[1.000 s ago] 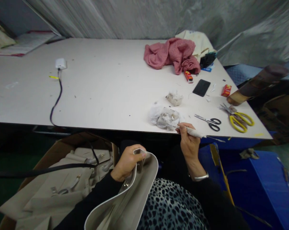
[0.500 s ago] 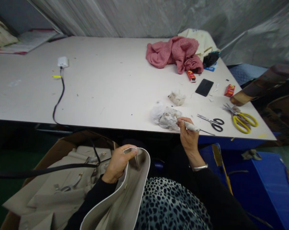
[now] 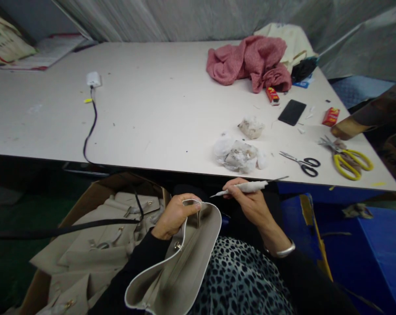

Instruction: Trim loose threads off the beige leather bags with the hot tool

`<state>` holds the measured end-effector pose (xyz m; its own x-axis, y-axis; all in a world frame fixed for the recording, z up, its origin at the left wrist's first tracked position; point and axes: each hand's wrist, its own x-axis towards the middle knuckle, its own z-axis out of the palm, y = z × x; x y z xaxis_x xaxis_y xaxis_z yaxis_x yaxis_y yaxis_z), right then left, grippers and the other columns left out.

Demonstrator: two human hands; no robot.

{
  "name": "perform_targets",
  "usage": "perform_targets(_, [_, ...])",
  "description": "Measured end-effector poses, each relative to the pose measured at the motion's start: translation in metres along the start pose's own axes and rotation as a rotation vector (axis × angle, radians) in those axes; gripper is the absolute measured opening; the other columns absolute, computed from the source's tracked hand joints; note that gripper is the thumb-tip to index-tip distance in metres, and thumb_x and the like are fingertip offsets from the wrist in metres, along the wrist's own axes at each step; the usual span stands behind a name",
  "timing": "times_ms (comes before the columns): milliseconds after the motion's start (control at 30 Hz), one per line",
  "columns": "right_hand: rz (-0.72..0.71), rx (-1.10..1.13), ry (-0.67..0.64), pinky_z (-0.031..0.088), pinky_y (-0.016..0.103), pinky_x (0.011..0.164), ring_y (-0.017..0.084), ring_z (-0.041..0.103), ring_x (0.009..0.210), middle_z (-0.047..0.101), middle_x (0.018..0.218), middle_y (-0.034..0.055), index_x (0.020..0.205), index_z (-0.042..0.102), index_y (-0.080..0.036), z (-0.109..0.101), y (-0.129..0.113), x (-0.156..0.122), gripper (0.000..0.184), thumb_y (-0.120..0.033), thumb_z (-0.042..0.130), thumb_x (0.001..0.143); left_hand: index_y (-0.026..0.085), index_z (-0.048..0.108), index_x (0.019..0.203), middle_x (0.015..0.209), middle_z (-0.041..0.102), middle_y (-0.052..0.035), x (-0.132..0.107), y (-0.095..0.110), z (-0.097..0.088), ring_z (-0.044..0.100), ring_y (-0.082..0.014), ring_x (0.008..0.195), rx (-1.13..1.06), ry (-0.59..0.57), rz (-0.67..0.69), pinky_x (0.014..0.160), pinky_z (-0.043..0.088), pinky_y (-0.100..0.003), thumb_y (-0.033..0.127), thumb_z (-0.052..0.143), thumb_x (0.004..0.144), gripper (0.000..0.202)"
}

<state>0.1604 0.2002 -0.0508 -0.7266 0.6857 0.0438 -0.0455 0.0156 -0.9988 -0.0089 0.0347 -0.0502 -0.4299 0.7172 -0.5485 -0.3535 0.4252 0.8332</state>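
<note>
My left hand point(image 3: 177, 214) pinches the upper rim of a beige bag point(image 3: 203, 245), whose open mouth faces up over my lap. White lines its edge, and a small metal fitting shows on the inside. In my right hand point(image 3: 248, 203) is a thin pointed tool with a white wrapped handle point(image 3: 250, 187), held like a pen. Its tip points left, a short way above the bag's rim and apart from it. Just beyond, on the table edge, sits a crumpled clear plastic bag with whitish stuff point(image 3: 239, 155).
On the white table point(image 3: 145, 105) lie black scissors point(image 3: 304, 164), yellow-handled scissors point(image 3: 349, 162), a pinkish cloth point(image 3: 250, 61), a dark flat pad point(image 3: 292, 112) and red boxes point(image 3: 331, 116). A carton of beige bags point(image 3: 102, 245) stands at left; a blue bin point(image 3: 345, 249) at right. A black cable point(image 3: 91, 127) crosses the table's edge.
My right hand has drawn the pointed tool back from the plastic bag, toward the beige bag's rim. The left hand keeps its hold, and the view has shifted slightly.
</note>
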Motion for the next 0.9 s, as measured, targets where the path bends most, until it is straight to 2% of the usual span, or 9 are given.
perform_targets(67, [0.053,0.031,-0.089,0.056,0.026,0.069,0.015,0.068,0.072,0.071,0.080,0.0021,0.090,0.072,-0.019,0.008,0.000,-0.006,0.026,-0.044,0.067,0.096,0.013,0.073,0.077,0.069,0.069,-0.0028,0.000,0.001,0.000,0.059,-0.0142,0.061,-0.011,-0.025,-0.013,0.059,0.045,-0.025,0.034,0.090,0.060,0.032])
perform_targets(233, [0.096,0.040,-0.156,0.055,0.026,0.070,0.015,0.066,0.073,0.069,0.080,0.0010,0.090,0.071,-0.019,0.014,0.005,-0.008,0.027,-0.045,0.065,0.097,0.013,0.072,0.076,0.067,0.067,-0.0023,0.000,0.001,0.000,0.057,-0.0133,0.059,-0.066,-0.062,-0.023,0.058,0.044,-0.024,0.036,0.093,0.057,0.036])
perform_targets(567, [0.091,0.017,-0.219,0.052,0.026,0.069,0.015,0.063,0.074,0.067,0.080,0.0010,0.092,0.070,-0.019,0.019,0.008,-0.007,0.028,-0.045,0.063,0.098,0.013,0.073,0.074,0.068,0.065,-0.0025,0.003,-0.006,-0.003,0.055,-0.0134,0.060,-0.071,-0.110,0.021,0.058,0.042,-0.024,0.036,0.091,0.061,0.032])
perform_targets(733, [0.079,0.004,-0.214,0.051,0.026,0.070,0.014,0.064,0.074,0.068,0.080,0.0005,0.093,0.070,-0.019,0.023,0.012,-0.006,0.025,-0.042,0.062,0.099,0.013,0.072,0.077,0.068,0.063,-0.0018,0.003,-0.010,-0.001,0.054,-0.0130,0.061,-0.069,-0.111,0.029,0.059,0.042,-0.024,0.036,0.089,0.065,0.031])
perform_targets(900, [0.085,-0.064,-0.113,0.050,0.026,0.069,0.015,0.065,0.071,0.069,0.076,0.0000,0.094,0.070,-0.020,0.031,0.018,-0.007,0.024,-0.042,0.062,0.099,0.014,0.068,0.078,0.068,0.062,-0.0009,0.000,-0.009,0.005,0.053,-0.0130,0.061,-0.110,-0.078,0.029,0.059,0.040,-0.024,0.038,0.087,0.067,0.032])
